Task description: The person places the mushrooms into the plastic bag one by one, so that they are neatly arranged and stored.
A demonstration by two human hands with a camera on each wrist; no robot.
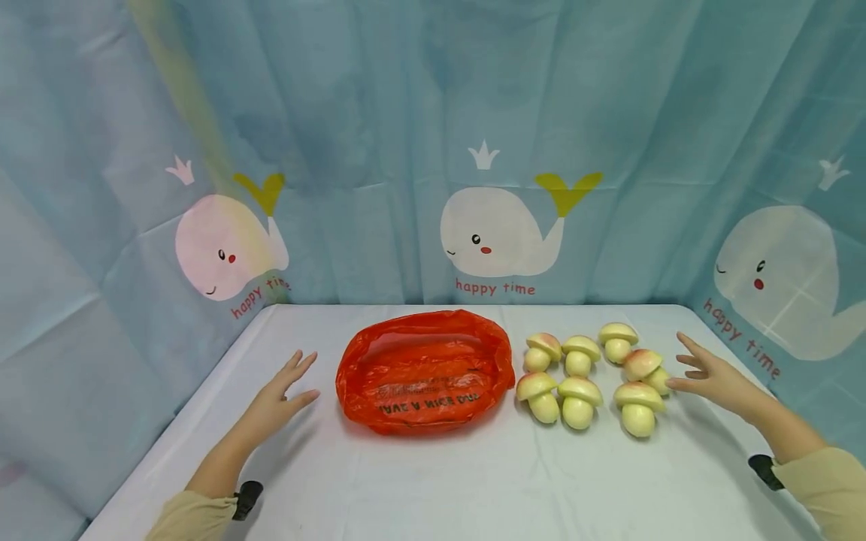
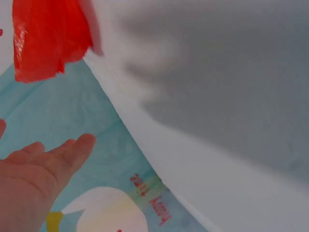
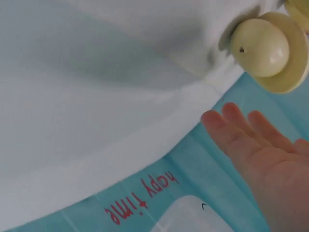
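Note:
A red plastic bag stands on the table with its mouth spread wide, dark lettering showing inside. To its left my left hand hovers over the table, fingers extended and holding nothing. Several pale yellow toy mushrooms with pink-tinged caps lie in two loose clusters right of the bag. My right hand is just beyond the rightmost mushroom group, its fingers spread and nothing in them. One mushroom appears large above the fingers in the right wrist view; the bag's side shows in the left wrist view.
A white cloth covers the table. Blue curtains printed with whales hang behind it and along both sides. A dark band sits at each wrist beside the beige sleeves.

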